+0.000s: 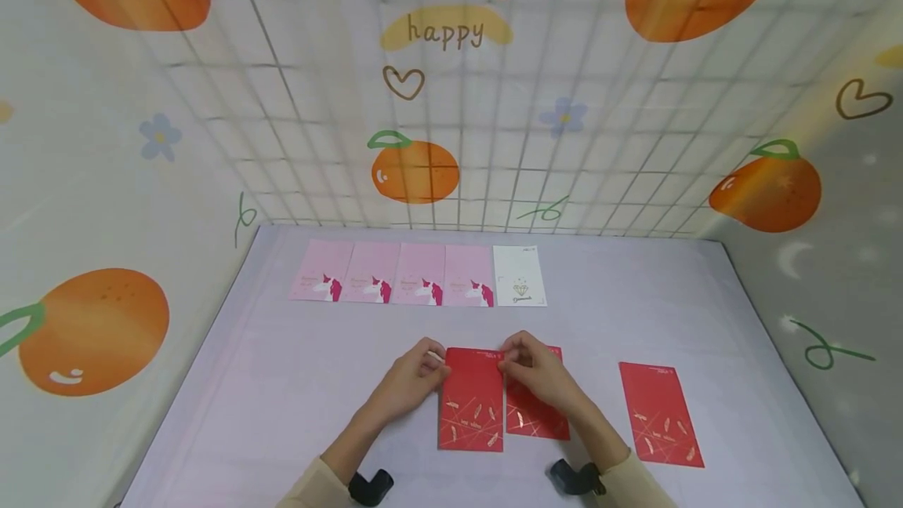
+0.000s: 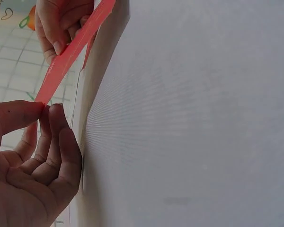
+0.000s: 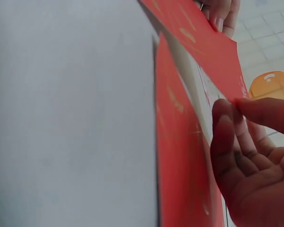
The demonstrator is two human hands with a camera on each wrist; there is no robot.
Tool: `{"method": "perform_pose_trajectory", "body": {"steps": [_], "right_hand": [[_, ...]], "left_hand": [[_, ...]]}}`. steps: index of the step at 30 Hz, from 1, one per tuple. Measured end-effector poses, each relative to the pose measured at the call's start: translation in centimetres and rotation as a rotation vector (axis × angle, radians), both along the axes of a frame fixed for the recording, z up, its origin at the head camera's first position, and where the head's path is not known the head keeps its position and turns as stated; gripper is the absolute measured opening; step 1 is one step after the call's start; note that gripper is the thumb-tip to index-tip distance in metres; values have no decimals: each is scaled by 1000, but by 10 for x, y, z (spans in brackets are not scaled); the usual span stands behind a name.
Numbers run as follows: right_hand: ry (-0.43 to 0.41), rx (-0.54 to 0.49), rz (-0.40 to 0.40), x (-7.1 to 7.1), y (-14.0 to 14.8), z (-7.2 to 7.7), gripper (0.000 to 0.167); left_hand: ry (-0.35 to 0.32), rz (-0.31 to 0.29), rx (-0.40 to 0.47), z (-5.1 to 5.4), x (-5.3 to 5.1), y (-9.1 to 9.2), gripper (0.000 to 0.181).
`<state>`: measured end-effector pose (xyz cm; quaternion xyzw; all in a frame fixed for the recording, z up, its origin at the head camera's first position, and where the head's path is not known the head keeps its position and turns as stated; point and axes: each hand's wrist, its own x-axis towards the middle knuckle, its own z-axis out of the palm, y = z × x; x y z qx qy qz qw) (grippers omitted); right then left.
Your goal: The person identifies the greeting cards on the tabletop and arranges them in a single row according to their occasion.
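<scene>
Both hands hold up one red card [image 1: 471,402] with gold feather prints, its upper part off the table. My left hand [image 1: 411,376] pinches its left edge between thumb and finger. At the upper right corner my right hand [image 1: 539,373] pinches it the same way; the right wrist view shows the thumb and fingertip meeting on the red card [image 3: 203,42]. A second red card [image 1: 539,414] lies on the table partly beneath the right hand. Farther right lies a third red card [image 1: 661,414], slightly turned, with no hand on it.
Several pink unicorn cards [image 1: 374,273] lie in a row toward the back of the pale table [image 1: 282,382]. A white card with a diamond print [image 1: 520,277] ends that row on the right. Behind stands a wire grid [image 1: 487,100] covered by a fruit-print sheet.
</scene>
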<state>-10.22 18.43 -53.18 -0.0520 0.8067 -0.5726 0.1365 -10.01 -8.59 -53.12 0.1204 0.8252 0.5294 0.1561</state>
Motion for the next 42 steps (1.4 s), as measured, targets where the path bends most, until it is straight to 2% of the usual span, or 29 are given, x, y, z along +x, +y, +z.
{"method": "perform_pose_trajectory", "body": {"steps": [9,17,23,33,42], "right_hand": [[-61,-111,-20,-3,-1,-1,37],[-61,-144,-47,-3,-2,0,37],[-60,-145,-60,-4,-1,1,35],[-20,-151,-106,-14,12,13,32],[-36,-191,-153,-22,23,18,34]], "left_hand": [[-96,12,140,2,-2,0,31],[-121,15,177,0,-3,1,32],[-138,27,219,3,-2,4,39],[-277,1,326,9,3,12,44],[-327,-28,348,10,5,14,39]]}}
